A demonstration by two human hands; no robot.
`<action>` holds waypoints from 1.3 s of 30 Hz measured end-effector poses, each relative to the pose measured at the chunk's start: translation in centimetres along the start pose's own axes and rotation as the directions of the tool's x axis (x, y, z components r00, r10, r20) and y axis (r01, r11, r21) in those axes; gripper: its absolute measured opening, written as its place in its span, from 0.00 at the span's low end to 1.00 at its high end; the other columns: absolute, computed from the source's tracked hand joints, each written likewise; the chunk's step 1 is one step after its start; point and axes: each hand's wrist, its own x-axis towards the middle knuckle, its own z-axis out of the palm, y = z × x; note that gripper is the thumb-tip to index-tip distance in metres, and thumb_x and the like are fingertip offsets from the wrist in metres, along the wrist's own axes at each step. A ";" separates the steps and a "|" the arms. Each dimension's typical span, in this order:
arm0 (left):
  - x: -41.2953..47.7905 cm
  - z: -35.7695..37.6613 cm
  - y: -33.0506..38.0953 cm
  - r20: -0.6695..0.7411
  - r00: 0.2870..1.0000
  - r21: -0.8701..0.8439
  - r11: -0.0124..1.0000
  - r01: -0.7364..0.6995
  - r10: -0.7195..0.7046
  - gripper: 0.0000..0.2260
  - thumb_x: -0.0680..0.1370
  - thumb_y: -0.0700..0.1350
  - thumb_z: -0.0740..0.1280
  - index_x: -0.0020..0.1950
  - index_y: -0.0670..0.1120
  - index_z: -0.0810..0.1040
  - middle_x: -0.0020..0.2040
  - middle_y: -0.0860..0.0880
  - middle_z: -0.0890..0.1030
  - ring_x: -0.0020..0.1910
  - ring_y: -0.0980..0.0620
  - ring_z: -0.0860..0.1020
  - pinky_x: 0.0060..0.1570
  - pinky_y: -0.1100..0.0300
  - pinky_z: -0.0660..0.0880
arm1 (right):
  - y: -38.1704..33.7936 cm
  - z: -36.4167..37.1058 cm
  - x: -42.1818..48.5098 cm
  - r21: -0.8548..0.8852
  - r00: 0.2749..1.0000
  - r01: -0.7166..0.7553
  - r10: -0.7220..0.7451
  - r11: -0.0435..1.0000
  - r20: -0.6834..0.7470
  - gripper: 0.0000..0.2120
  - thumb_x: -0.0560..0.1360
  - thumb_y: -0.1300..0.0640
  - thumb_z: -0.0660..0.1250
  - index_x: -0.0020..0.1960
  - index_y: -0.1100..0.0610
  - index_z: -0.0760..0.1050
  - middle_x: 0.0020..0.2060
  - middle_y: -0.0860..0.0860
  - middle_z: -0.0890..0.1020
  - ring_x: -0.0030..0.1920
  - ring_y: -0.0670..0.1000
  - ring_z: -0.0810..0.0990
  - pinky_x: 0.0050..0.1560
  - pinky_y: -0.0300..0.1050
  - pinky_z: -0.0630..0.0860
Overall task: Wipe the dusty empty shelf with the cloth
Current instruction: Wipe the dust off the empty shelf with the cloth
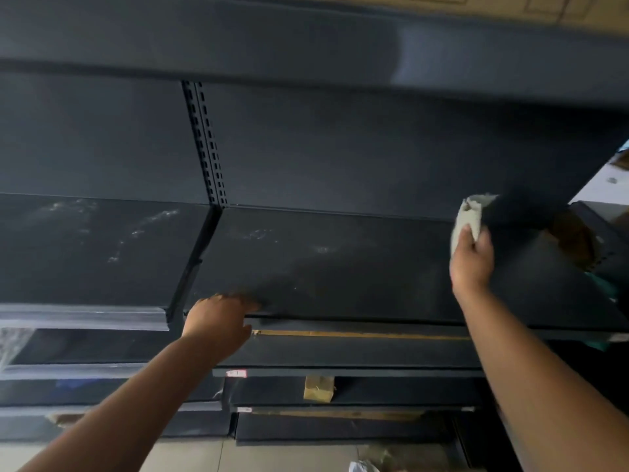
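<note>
The pale cloth (468,219) stood bunched and upright, its long axis pointing toward the back panel, sticking out above the right hand (471,258), whose grip was closed on it over the dusty shelf (340,267). The left hand (218,318) rested fingers-flat on the shelf's front edge.

shelf (340,267): dark grey, pale dust smears | cloth (468,218): light grey

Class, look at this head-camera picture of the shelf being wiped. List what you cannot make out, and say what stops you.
- Whether the cloth touches the shelf: the right hand grips it, and the angle does not show contact.
- Left hand fingertips: motion blur at the shelf's front edge.
- The red label on a lower shelf: too small to read.
- The shelf's right end: dark and cluttered, partly cut off by the frame edge.
</note>
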 end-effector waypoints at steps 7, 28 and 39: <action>-0.2 1.1 -1.2 -0.056 0.995 -0.009 0.997 -0.082 0.081 0.22 0.74 0.52 0.65 0.68 0.63 0.68 0.66 0.59 0.74 0.63 0.54 0.71 0.60 0.54 0.68 | 2.6 9.6 -3.8 -0.538 0.928 0.208 0.010 0.817 0.372 0.15 0.79 0.54 0.57 0.58 0.60 0.76 0.54 0.65 0.81 0.53 0.67 0.79 0.54 0.55 0.73; -0.1 1.2 -3.2 -0.003 0.973 -0.096 0.969 -0.229 0.229 0.26 0.75 0.44 0.63 0.71 0.60 0.63 0.69 0.58 0.70 0.66 0.53 0.66 0.60 0.56 0.68 | -11.7 12.6 -12.1 0.633 0.825 -0.547 0.225 0.547 0.519 0.10 0.78 0.47 0.62 0.56 0.48 0.76 0.55 0.52 0.83 0.52 0.54 0.84 0.50 0.56 0.80; -0.5 1.2 -3.1 -0.009 0.980 -0.151 0.968 -0.199 0.200 0.27 0.73 0.45 0.66 0.70 0.60 0.65 0.69 0.57 0.71 0.66 0.53 0.67 0.60 0.55 0.70 | -1.5 0.7 -12.1 -0.381 0.986 0.115 -0.058 0.917 0.158 0.13 0.80 0.54 0.56 0.61 0.54 0.74 0.44 0.56 0.80 0.48 0.63 0.79 0.42 0.45 0.69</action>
